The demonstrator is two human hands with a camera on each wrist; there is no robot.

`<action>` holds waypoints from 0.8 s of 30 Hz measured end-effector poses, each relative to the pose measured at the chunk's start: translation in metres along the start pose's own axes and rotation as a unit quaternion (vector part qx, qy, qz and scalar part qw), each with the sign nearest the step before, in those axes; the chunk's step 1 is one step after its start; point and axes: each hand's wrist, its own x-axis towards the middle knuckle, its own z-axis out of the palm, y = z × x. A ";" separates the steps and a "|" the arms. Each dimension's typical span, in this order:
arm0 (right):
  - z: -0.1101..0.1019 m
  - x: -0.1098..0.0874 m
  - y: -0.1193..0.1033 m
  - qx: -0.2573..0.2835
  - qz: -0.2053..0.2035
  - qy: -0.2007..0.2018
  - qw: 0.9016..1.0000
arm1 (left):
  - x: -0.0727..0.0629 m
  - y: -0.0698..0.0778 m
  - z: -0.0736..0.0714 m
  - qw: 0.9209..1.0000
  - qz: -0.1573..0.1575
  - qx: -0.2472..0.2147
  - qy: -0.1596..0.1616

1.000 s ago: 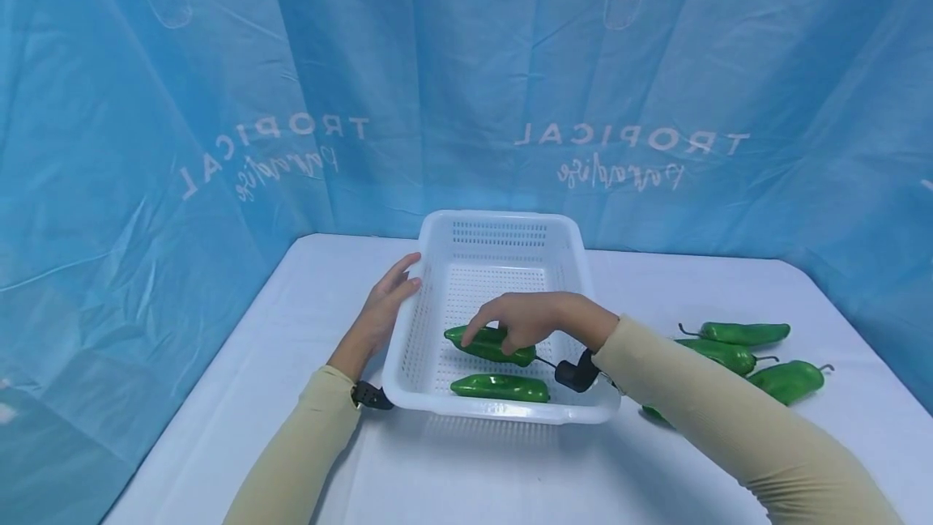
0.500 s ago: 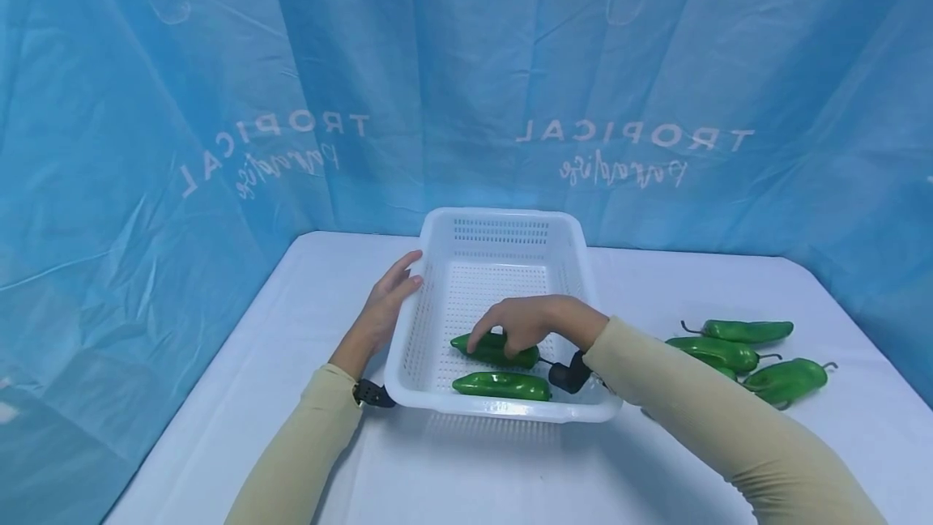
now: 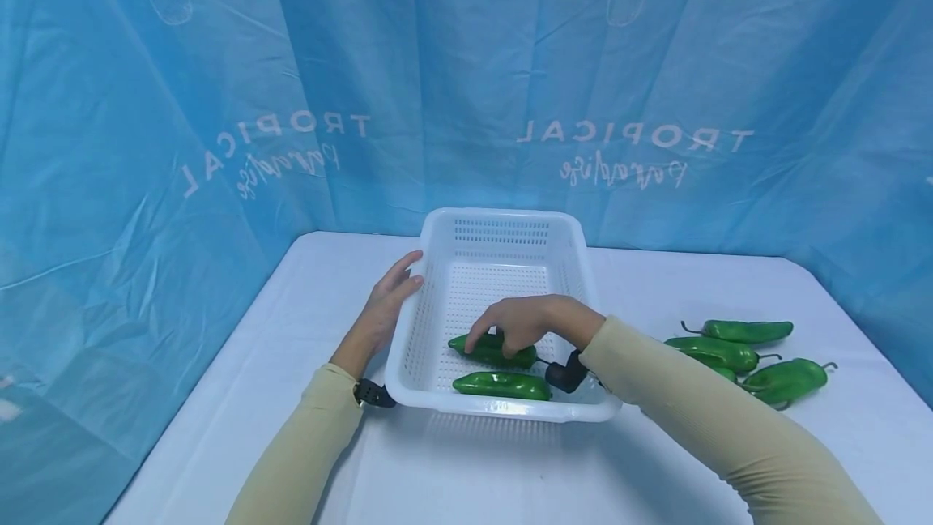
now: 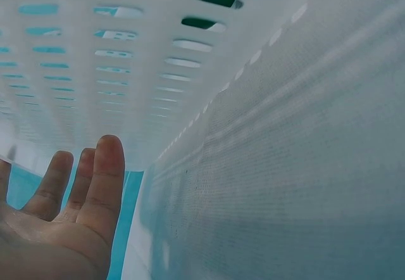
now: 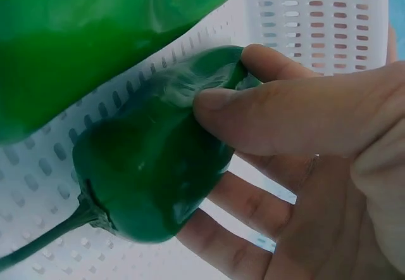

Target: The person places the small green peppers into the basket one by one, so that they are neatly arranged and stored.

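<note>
Fingers and thumb of the person's right hand [image 3: 521, 322] pinch a glossy, plump green pepper [image 5: 152, 153] with a thin curved stem, the stem end jutting out past the grip toward the wrist. Beneath the grip is the slotted floor of a white plastic rectangular basket [image 3: 503, 410], so the pinched pepper is within its walls. Just nearer the person than the grip, a long shiny green pepper [image 3: 503, 385] lies on that floor, roughly parallel to the held one. Left of the grip, the left hand [image 3: 381, 313] touches the basket's outer side and rim, its fingers extended and slightly apart. Well to the right of the grip, beyond the beige right sleeve [image 3: 692, 395], several more green peppers [image 3: 787, 382] lie clustered on a white tablecloth [image 3: 437, 484], one partly hidden.
</note>
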 end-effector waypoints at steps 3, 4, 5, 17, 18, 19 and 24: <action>0.000 0.000 0.000 0.002 0.001 -0.010 1.000 | 0.000 0.000 0.000 1.000 -0.002 -0.003 -0.001; 0.000 0.001 0.000 0.003 0.001 -0.014 1.000 | 0.000 0.000 0.000 1.000 -0.002 -0.004 -0.002; 0.000 0.001 0.000 0.005 0.003 -0.018 1.000 | 0.000 0.000 0.000 1.000 -0.002 -0.006 -0.001; 0.001 0.001 -0.003 0.028 0.003 -0.039 0.999 | 0.001 0.000 0.000 1.000 0.002 -0.012 -0.001; 0.000 0.001 -0.003 0.029 0.003 -0.038 0.999 | 0.001 0.000 0.000 1.000 0.002 -0.012 0.000; 0.001 0.001 -0.003 0.029 0.003 -0.038 0.999 | 0.001 0.000 0.000 1.000 0.001 -0.012 0.000; 0.001 0.001 -0.002 0.028 0.001 -0.039 0.999 | 0.000 -0.001 -0.001 1.000 -0.001 -0.007 0.001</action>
